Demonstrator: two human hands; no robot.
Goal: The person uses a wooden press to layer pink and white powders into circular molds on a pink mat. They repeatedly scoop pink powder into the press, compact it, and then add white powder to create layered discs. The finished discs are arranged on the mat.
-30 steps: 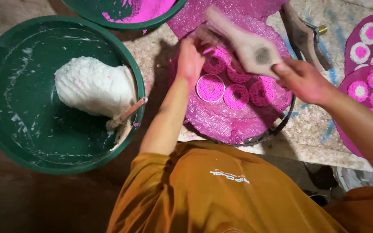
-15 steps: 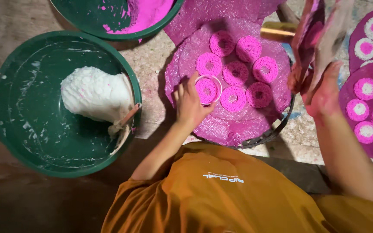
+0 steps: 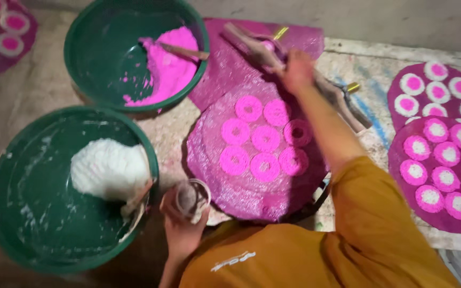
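A small round cup [image 3: 192, 197], clear and smeared pale inside, sits in the left hand [image 3: 180, 221], mouth tipped up towards the camera, just beside the rim of the green basin [image 3: 6, 213] that holds a mound of white dough [image 3: 108, 169]. A wooden press [image 3: 257, 47], long and stained pink, with a brass-coloured end, is gripped by the right hand [image 3: 296, 69]. It lies slanted above the far edge of the round pink tray [image 3: 225, 186] carrying seven pink coiled rings [image 3: 265, 140].
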